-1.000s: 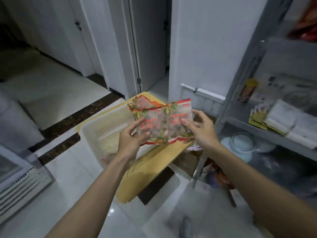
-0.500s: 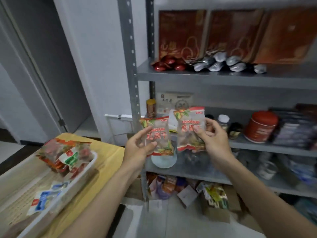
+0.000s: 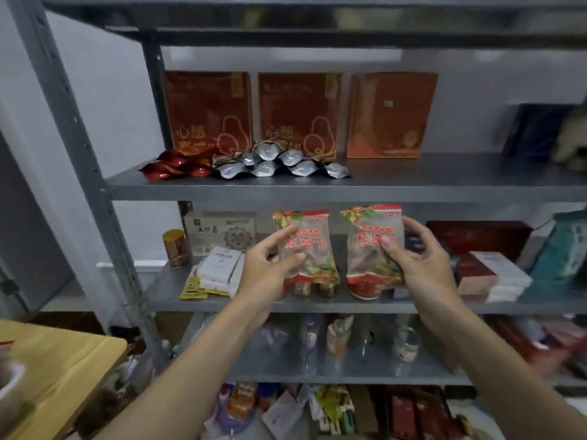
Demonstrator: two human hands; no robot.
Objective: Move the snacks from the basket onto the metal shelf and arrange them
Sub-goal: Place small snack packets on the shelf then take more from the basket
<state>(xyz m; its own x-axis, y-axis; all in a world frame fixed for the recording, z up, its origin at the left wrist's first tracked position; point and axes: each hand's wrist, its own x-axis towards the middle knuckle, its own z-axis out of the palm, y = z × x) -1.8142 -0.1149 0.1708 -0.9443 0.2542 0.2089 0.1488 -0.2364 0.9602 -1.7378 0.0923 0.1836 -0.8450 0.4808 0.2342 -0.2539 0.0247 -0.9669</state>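
Observation:
My left hand [image 3: 270,268] grips a clear snack bag with red trim and red characters [image 3: 309,246], held upright. A second identical snack bag [image 3: 370,246] is gripped by my right hand [image 3: 422,265], a little to the right and apart from the first. Both bags hang in front of the middle level of the grey metal shelf [image 3: 317,306]. On the upper shelf level [image 3: 413,182] lie small red packets [image 3: 174,166] and silver packets [image 3: 276,163] in a row. The basket is out of sight, apart from a blur at the lower left edge.
Three red-brown boxes [image 3: 298,112] stand at the back of the upper level. The middle level holds a small jar [image 3: 174,247], white boxes [image 3: 220,269], stacked boxes [image 3: 492,276] and a teal bag [image 3: 565,246]. A yellow table corner [image 3: 63,360] sits lower left. Lower levels are cluttered.
The view has swung from the basket on the yellow table to face the shelf. Both hands have carried the two bags up in front of the middle level and drawn them apart.

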